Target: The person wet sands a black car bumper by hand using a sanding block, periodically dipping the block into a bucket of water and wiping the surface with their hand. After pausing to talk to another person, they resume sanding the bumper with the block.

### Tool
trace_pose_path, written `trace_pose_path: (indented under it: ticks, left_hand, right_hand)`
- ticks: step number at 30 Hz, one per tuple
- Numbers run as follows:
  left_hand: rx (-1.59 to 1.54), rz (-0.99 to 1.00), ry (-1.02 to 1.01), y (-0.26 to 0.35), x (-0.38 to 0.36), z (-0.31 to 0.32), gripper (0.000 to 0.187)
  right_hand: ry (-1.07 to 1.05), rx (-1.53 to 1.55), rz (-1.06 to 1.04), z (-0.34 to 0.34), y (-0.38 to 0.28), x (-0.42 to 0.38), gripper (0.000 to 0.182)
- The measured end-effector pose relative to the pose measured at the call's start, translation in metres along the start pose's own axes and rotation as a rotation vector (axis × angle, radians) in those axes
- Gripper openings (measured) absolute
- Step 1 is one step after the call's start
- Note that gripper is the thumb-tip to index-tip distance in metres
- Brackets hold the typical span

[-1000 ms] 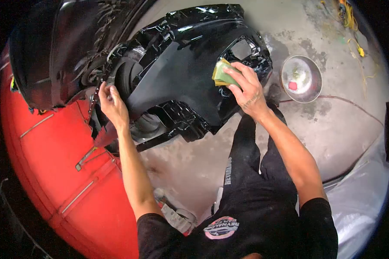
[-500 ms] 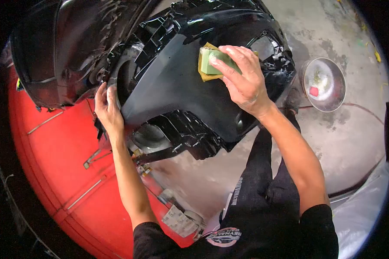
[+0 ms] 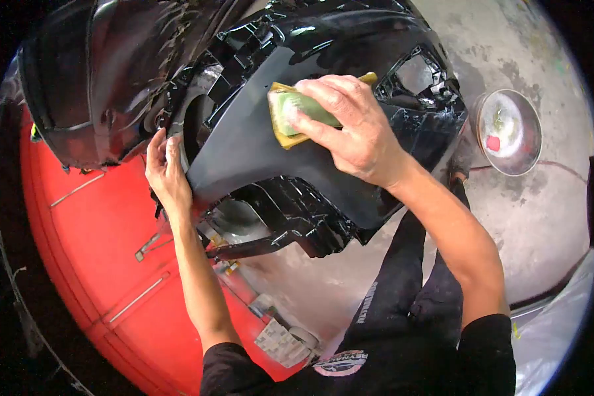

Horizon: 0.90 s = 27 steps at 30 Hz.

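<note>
A black car bumper lies across the upper middle of the head view, its broad face dull grey-black and its far parts glossy. My right hand is closed around a green sanding block, pressing it flat on that face. Yellow sandpaper is under the block and sticks out at its edges. My left hand holds the bumper's left end, with the fingers over the edge and the thumb side against it. The underside of the block is hidden.
At the right, a metal bowl with whitish liquid and a small red piece stands on the concrete floor. Another dark car part is at upper left, beside a red surface. A printed sheet lies low down.
My right hand has slid the sanding block left and slightly down across the bumper's face. My left hand keeps its place on the bumper's end. The view has shifted slightly.
</note>
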<state>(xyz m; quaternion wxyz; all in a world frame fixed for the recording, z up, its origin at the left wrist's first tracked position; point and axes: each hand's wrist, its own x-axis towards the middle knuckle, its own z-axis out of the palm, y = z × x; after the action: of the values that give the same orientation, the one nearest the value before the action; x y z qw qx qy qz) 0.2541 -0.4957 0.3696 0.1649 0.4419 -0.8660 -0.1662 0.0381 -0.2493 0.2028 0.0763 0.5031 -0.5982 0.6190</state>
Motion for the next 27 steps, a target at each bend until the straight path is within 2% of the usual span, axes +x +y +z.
trace_pose_path:
  ticks: [4,6,7,10,12,14,16,18,21,22,27]
  left_hand:
    - [-0.063,-0.011,0.004,0.004,0.003,0.002,0.041]
    - [-0.057,-0.022,0.001,0.006,-0.002,0.004,0.041]
    - [-0.024,-0.015,0.004,0.006,-0.001,0.003,0.041]
    - [0.015,-0.004,-0.005,0.005,0.002,0.002,0.041]
    - [0.003,-0.034,0.006,0.01,0.001,0.005,0.043]
    - [0.009,-0.049,-0.013,0.012,0.001,0.004,0.044]
    - [-0.019,-0.039,-0.004,0.008,0.0,0.004,0.044]
    - [-0.023,-0.041,-0.015,0.006,-0.003,0.003,0.043]
    - [-0.032,-0.037,-0.009,0.013,0.001,0.006,0.042]
    - [-0.024,-0.044,-0.005,0.016,0.0,0.007,0.042]
    - [-0.007,-0.059,0.004,0.011,-0.002,0.005,0.042]
  right_hand:
    - [0.009,-0.129,0.068,-0.011,0.023,-0.011,0.038]
    - [0.009,-0.12,0.081,0.004,-0.003,-0.012,0.037]
    - [0.036,-0.008,0.062,0.013,-0.017,-0.004,0.037]
    - [-0.046,0.014,0.009,0.001,-0.004,0.0,0.037]
    - [0.042,-0.125,0.093,-0.012,0.024,-0.007,0.036]
    - [0.051,-0.141,0.149,-0.004,0.011,-0.015,0.035]
    - [0.014,0.073,0.078,0.02,-0.029,0.002,0.036]
    - [-0.018,0.091,-0.018,0.02,-0.031,0.013,0.036]
    - [-0.025,-0.109,0.119,-0.009,0.009,0.001,0.035]
    - [0.046,-0.089,0.121,-0.009,0.016,0.0,0.034]
    - [-0.009,0.033,0.043,0.01,-0.018,0.02,0.035]
